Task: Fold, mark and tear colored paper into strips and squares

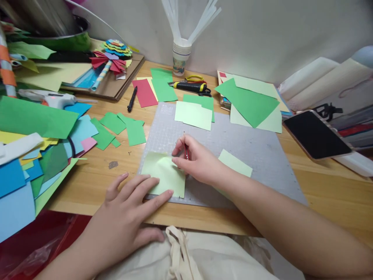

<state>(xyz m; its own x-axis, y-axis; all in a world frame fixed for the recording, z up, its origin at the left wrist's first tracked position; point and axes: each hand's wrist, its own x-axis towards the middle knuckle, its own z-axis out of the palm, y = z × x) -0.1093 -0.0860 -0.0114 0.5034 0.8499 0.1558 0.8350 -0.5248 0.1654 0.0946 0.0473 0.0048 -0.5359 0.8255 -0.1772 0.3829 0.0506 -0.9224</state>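
Note:
A pale green paper piece lies on the left front of the grey cutting mat, with a raised fold or crease near its upper right. My left hand is open, fingers spread, its fingertips resting on the paper's lower left part. My right hand is closed around a slim red-and-dark pencil, most of it hidden by the fingers. Its thumb and finger are at the paper's upper right edge; whether they also pinch the paper is unclear. Another pale green piece lies partly under my right forearm.
Green scraps, a black pen and a utility knife lie around the mat. Behind stands a paper cup with clear sticks. A paper heap and a glue gun are left; a phone is right.

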